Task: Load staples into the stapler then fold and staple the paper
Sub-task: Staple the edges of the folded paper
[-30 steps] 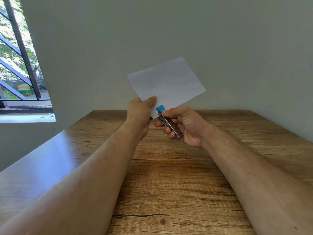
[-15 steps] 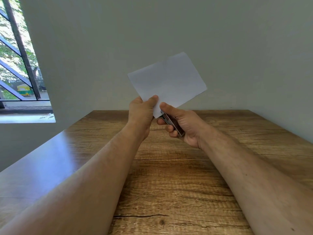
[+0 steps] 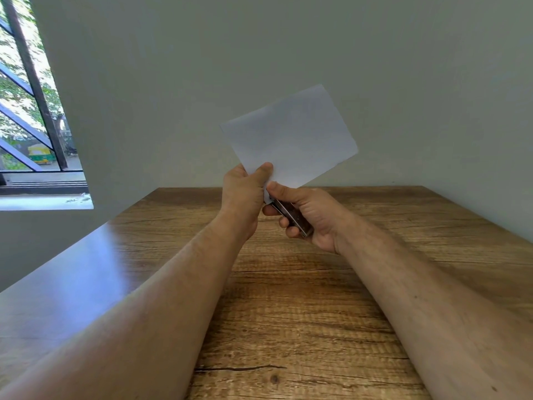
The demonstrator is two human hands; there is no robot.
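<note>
Stapler (image 3: 292,216) clamped in your right hand (image 3: 313,216) at the paper (image 3: 290,138) corner (paper pinched by your left hand (image 3: 245,194)), above the table (image 3: 288,298).

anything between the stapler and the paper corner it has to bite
Nothing visible. The stapler in the right hand already meets the lower corner of the paper, right beside the left hand pinching it.

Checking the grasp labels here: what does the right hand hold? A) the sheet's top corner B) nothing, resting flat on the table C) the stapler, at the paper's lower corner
C: the right hand is wrapped around the stapler, whose nose meets the paper at its lower corner.
</note>
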